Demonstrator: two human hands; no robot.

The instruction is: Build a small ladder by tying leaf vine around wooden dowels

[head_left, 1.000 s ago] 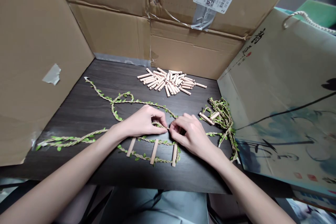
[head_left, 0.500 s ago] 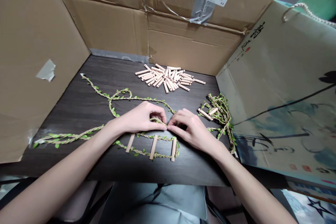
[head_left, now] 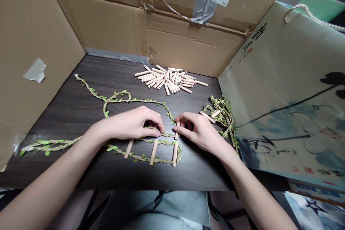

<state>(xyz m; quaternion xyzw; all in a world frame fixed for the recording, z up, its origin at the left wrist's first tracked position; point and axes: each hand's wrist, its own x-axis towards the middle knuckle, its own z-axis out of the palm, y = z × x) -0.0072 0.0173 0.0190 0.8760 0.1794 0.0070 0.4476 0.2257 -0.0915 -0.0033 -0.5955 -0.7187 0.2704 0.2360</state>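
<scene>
My left hand (head_left: 138, 124) lies over the leafy braided cord (head_left: 167, 135), thumb and fingers closed on it. To its right, my right hand (head_left: 198, 129) pinches the upper part of a short wooden rod (head_left: 177, 133) between thumb and fingers. The rod stands nearly upright in the view, and the cord meets its lower part. Just below both hands lies a small rope ladder, with wooden rungs (head_left: 153, 152) between two leafy cords. Part of its left end is hidden under my left hand and forearm.
A pile of wooden rods (head_left: 167, 81) lies at the back of the dark table (head_left: 88, 111). A tangled bundle of leafy cord (head_left: 225, 113) is at the right. Cardboard walls (head_left: 102, 25) stand at the left and back, and a paper bag (head_left: 275, 107) at the right.
My right hand has shifted from the pinched cord, and a wooden rod now shows upright in its fingers. My left hand has moved slightly left along the cord. The view has shifted a little.
</scene>
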